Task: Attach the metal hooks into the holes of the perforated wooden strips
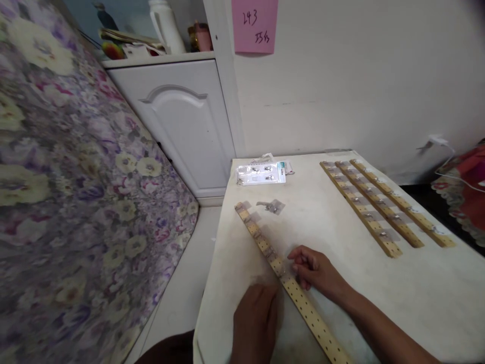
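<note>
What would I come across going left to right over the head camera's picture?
Flowery fabric → white cabinet door → the person's left hand → their right hand → three hole-dotted strips lying side by side → red cloth at the edge.

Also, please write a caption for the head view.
Left hand and right hand beside a perforated strip, three similar strips farther right.

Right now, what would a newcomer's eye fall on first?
Purple floral fabric fills the left side. On the whitish tabletop, a long yellow strip full of small holes runs diagonally between the left hand and right hand, with three similar strips at the right. A pink handwritten note hangs above.
</note>
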`<move>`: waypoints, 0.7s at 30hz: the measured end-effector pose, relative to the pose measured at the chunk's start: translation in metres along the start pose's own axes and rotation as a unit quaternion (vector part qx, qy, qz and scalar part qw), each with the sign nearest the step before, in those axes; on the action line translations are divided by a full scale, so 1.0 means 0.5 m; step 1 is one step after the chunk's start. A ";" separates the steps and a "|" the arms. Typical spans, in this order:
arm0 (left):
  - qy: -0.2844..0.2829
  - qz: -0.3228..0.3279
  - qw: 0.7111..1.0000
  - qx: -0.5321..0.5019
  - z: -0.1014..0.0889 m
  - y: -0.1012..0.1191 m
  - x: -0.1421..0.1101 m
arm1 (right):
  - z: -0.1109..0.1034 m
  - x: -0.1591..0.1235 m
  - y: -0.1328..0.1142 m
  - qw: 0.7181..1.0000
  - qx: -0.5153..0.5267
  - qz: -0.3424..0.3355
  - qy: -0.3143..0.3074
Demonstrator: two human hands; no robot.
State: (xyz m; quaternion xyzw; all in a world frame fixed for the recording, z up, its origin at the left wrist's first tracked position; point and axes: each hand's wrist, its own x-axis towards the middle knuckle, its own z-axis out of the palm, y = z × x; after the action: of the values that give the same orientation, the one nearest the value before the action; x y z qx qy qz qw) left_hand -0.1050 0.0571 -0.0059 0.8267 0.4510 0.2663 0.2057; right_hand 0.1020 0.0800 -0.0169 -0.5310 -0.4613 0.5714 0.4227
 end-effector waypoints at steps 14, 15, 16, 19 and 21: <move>0.019 -0.001 0.990 0.138 0.054 0.039 -0.038 | -0.002 -0.003 -0.007 0.999 -0.047 -0.017 -0.009; 0.023 -0.002 0.989 0.145 0.055 0.040 -0.038 | -0.003 -0.004 -0.009 0.998 -0.054 -0.020 -0.009; 0.028 -0.002 0.988 0.151 0.057 0.041 -0.038 | -0.004 -0.004 -0.010 0.998 -0.061 -0.024 -0.008; 0.028 0.003 0.988 0.154 0.054 0.043 -0.039 | -0.006 -0.005 -0.012 0.996 -0.082 -0.035 -0.005; 0.017 0.010 0.989 0.148 0.050 0.044 -0.039 | -0.007 -0.005 -0.012 0.995 -0.095 -0.040 -0.006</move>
State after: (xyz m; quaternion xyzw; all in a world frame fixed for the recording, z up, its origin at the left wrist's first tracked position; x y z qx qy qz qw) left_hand -0.0840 0.0267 -0.0175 0.8477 0.4809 0.2128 0.0702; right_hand 0.1056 0.0794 -0.0106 -0.5462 -0.5370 0.5111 0.3899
